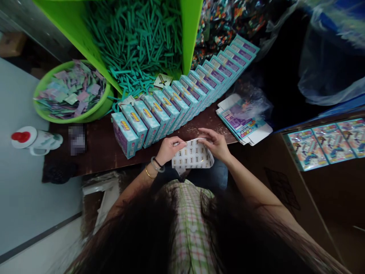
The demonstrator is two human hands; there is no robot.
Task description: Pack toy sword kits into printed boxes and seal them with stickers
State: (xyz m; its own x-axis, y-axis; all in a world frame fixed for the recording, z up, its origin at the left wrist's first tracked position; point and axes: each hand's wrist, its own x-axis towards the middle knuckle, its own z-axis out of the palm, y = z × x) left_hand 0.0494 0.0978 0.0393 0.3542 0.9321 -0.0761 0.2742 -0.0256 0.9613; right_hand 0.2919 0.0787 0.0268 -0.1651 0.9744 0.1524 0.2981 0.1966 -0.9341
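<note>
A white sheet of stickers (194, 156), printed with rows of small marks, hangs over my lap at the table's front edge. My left hand (167, 150) pinches its upper left part between thumb and fingers. At the upper right, my right hand (216, 144) has its thumb and index finger closed on the sheet, with other fingers stretched out. Just beyond my hands, a long row of teal and purple boxes (152, 121) runs diagonally from left to back right, each box leaning against another. Flattened teal cartons (245, 127) lie to the right of my right hand.
A green bin (191, 34) full of teal plastic pieces stands behind the boxes. Left of it is a green basket (40, 102) of small packets. A white cup with a red top (47, 141) sits at far left. Packaged sets (330, 142) lie in a carton at right.
</note>
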